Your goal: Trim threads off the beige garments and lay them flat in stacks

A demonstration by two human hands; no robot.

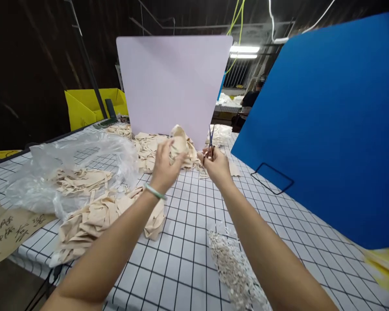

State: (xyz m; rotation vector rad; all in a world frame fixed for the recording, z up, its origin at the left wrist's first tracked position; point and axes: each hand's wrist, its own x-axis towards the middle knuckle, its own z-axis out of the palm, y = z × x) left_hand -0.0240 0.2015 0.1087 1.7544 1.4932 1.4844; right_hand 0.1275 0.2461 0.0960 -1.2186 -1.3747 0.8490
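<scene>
My left hand (167, 166), with a pale green bangle (154, 191) at its wrist, reaches to the beige fabric pile (149, 149). Its fingers and thumb are spread apart, slightly blurred. A curved beige fabric piece (179, 140) stands up right by the fingertips; I cannot make out whether they touch it. In my right hand (218, 164) is a pair of scissors (211, 140), fingers wrapped round the handles and blades pointing up and away. More beige fabric pieces (94, 222) lie heaped beside my left forearm.
Grid-patterned cloth covers the table (184, 242). A clear plastic bag (74, 155) with beige pieces lies left; small scraps (230, 268) lie near my right forearm. A pale panel (175, 82) stands ahead, a blue panel (330, 129) right. Beyond sits another person (250, 98).
</scene>
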